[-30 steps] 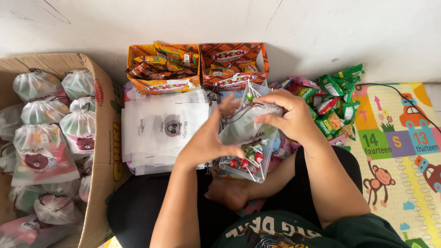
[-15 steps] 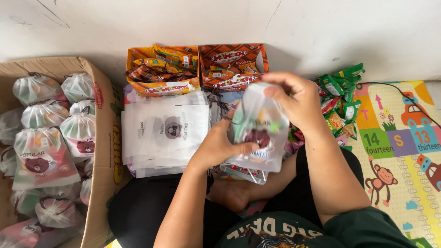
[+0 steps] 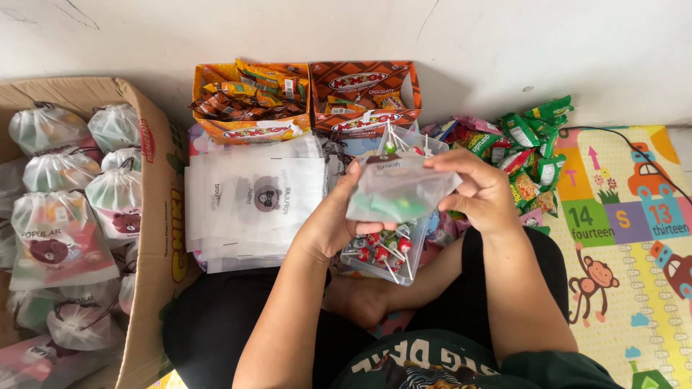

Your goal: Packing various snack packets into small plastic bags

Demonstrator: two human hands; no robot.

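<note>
White wall, play mat (image 3: 620,238) at right | left hand (image 3: 333,223), right hand (image 3: 481,193) both grip filled drawstring pouch (image 3: 396,190) over lollipop tub (image 3: 386,252) | flat pouch stack (image 3: 252,202) beside.

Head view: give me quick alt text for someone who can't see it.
Both the left hand and right hand hold a small translucent drawstring pouch above a clear lollipop tub. Flat empty pouches lie left; a cardboard box holds filled ones.
</note>
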